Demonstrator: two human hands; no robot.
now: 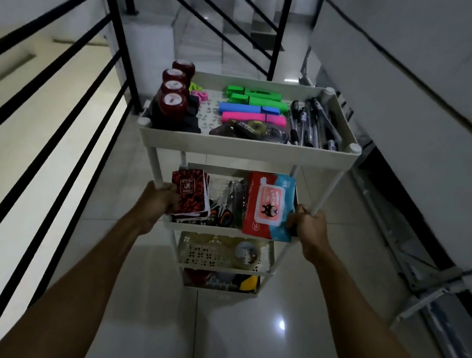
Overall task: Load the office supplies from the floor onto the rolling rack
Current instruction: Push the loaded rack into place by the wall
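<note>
Left hand (158, 202), right hand (308, 227) each clamped round a rolling rack (247, 147) post — black stair railing (117, 45) close left, wall (419, 82) right.

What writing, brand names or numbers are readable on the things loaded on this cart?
"80": on the blue corner of the wet-wipes pack, seemingly printed sideways; the only marking near legible.
Wet-wipes pack's pink label: too blurred.
Red notebook cover label: too small.
Dark red round lids: white emblems, unreadable.
Pens and correction tape: print blurred.
</note>
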